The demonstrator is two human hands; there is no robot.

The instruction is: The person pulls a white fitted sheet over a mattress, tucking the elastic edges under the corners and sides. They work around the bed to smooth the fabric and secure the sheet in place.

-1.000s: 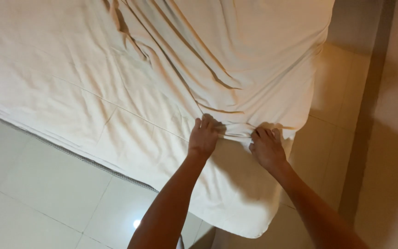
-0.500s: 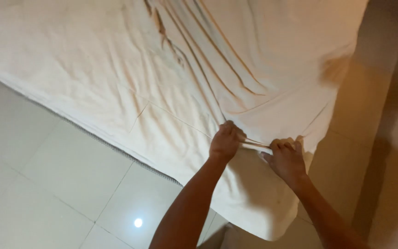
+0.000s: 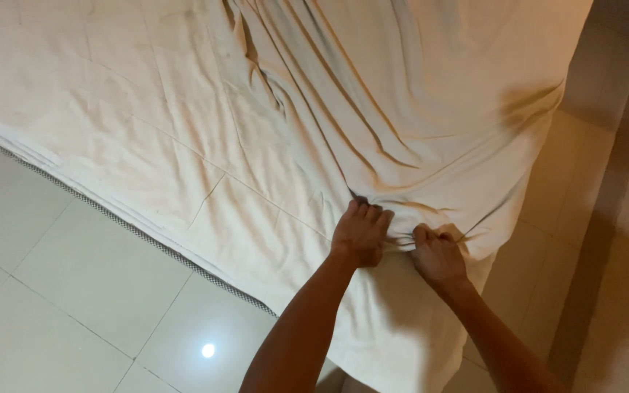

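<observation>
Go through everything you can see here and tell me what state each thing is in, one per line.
Left hand: closed, gripping bunched sheet.
Right hand: closed, gripping the same bunch.
Cream sheet: creased, gathered at the hands, corner hanging toward the floor.
Mattress edge: uncovered along its lower trim.
Tiled floor: glossy, reflecting a light.

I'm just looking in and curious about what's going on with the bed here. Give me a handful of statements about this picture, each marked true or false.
1. Both hands grip the cream sheet near the corner of the bed. True.
2. The left hand and the right hand are far apart, at opposite ends of the bed. False: they sit close together at the same bunch of cloth.
3. The sheet lies perfectly smooth. False: long creases run toward the hands.
4. The floor is pale glossy tile with a bright light reflection. True.
5. The right hand holds a pillow. False: no pillow is in view.
</observation>
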